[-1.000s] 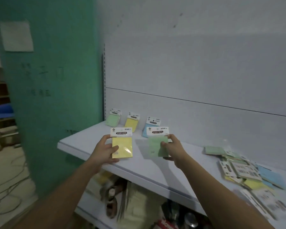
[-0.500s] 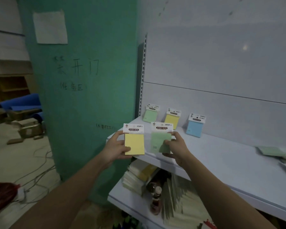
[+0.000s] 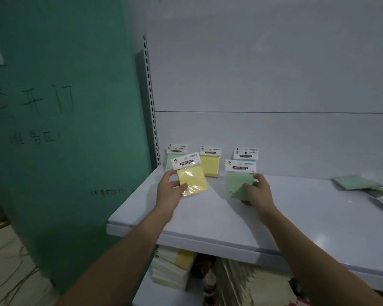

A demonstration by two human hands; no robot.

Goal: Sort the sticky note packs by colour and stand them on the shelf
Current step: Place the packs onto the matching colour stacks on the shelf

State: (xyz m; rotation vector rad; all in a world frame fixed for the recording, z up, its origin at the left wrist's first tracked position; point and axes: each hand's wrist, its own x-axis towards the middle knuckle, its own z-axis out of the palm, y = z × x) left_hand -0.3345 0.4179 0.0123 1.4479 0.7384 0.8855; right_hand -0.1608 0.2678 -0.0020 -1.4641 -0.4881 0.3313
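My left hand (image 3: 169, 193) grips a yellow sticky note pack (image 3: 190, 177), tilted, above the white shelf (image 3: 208, 219). My right hand (image 3: 255, 192) holds a green sticky note pack (image 3: 238, 180) by its right edge. Against the back panel stand a green pack (image 3: 171, 159), partly hidden behind the held yellow one, a yellow pack (image 3: 210, 161) and a blue pack (image 3: 245, 154), whose lower part the held green pack covers.
A loose pile of packs (image 3: 367, 186) lies on the shelf at the right edge. A green wall (image 3: 64, 107) stands left of the shelf upright. Stacked paper goods (image 3: 173, 268) fill the lower shelf.
Both hands have carried their packs forward over the shelf, closer to the standing packs. The yellow pack has tilted. The view has swung right and nearer.
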